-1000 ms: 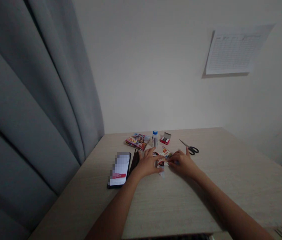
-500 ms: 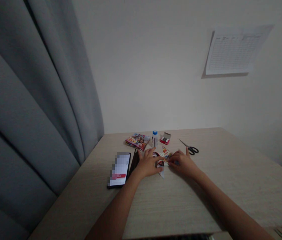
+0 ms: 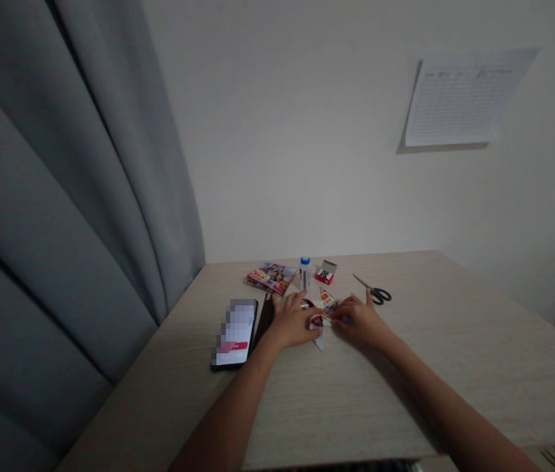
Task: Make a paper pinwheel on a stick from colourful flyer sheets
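Between my hands, on the table, is a folded piece of colourful printed paper [image 3: 327, 299] with pointed ends. One tip sticks up toward the back and another points down toward me. My left hand [image 3: 293, 322] holds the paper's left side between thumb and fingers, its other fingers fanned out. From the right, my right hand [image 3: 360, 321] pinches the paper near its middle with the fingertips. The fingers cover part of the paper, so its exact folds are hidden.
A phone [image 3: 235, 334] in a dark flip case lies left of my forearm. Behind my hands are folded printed leaflets [image 3: 271, 278], a blue-capped white bottle [image 3: 305, 274] and a small open red box [image 3: 325, 272]. Black-handled scissors [image 3: 378, 293] lie to the right. A grey curtain [image 3: 85, 196] borders the left.
Almost nothing differs. Both hands stay on the folded paper, and its lower tip has shifted very slightly.
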Demonstrator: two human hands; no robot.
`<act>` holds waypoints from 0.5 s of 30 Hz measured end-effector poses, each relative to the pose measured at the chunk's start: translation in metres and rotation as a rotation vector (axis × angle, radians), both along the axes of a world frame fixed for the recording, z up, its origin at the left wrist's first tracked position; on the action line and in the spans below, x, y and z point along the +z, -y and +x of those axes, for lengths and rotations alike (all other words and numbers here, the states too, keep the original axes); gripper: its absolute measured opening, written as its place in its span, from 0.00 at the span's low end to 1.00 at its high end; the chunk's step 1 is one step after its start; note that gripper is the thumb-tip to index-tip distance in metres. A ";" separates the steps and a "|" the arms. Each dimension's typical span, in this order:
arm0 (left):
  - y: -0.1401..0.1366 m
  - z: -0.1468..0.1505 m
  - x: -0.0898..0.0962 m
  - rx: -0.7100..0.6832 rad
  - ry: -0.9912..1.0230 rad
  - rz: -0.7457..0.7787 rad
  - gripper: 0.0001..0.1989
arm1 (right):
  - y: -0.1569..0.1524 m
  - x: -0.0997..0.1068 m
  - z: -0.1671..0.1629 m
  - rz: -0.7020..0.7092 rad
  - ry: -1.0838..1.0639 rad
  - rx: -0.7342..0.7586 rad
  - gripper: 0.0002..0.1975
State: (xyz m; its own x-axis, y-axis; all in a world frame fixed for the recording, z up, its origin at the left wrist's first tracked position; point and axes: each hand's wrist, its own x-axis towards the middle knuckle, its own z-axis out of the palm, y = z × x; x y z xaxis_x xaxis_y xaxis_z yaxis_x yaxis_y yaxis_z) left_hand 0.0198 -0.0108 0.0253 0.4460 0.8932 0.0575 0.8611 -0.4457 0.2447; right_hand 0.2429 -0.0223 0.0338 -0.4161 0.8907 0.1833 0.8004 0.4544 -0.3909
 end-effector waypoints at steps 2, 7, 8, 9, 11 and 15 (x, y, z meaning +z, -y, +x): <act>0.000 0.000 0.001 -0.003 -0.004 -0.008 0.27 | 0.000 0.001 0.000 -0.002 0.000 -0.006 0.10; 0.000 -0.001 0.003 -0.013 -0.002 -0.008 0.26 | -0.002 -0.001 0.002 -0.007 -0.019 -0.002 0.10; 0.000 -0.001 0.003 -0.013 -0.004 -0.007 0.27 | -0.002 -0.001 0.002 -0.005 -0.021 -0.002 0.10; 0.000 -0.001 0.003 -0.013 -0.006 -0.004 0.27 | -0.003 -0.002 0.002 -0.004 -0.022 -0.005 0.10; 0.001 -0.001 0.003 -0.013 -0.008 0.005 0.26 | -0.003 -0.003 0.002 -0.003 -0.020 -0.007 0.10; -0.001 -0.001 0.001 -0.010 0.026 0.025 0.29 | -0.003 -0.003 0.003 -0.009 -0.016 -0.001 0.10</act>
